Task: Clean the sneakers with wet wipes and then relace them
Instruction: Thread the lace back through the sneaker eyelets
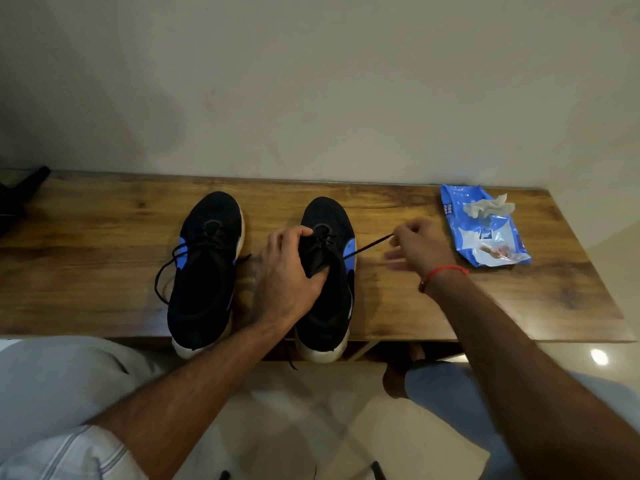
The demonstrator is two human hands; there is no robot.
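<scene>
Wooden bench [450,299] against a plain wall, carrying two black sneakers with blue side panels and white soles, toes toward the wall, heels overhanging the near edge. Left sneaker [204,271]: laced, loose lace ends trailing over its left side onto the wood. Right sneaker [327,282]: just beside the first, partly laced. Left hand [287,275]: fingers and thumb curled round the tongue and upper of the right sneaker, holding it down. Right hand [415,245]: to the right of that sneaker, thumb and forefinger pinching the tip of a black lace [367,247] drawn taut from the eyelets, remaining fingers loosely spread and blurred. Blue wet wipes pack [485,233]: at the bench's far right, a white wipe [488,207] crumpled on its top. Red thread band [445,271] on the right wrist.
</scene>
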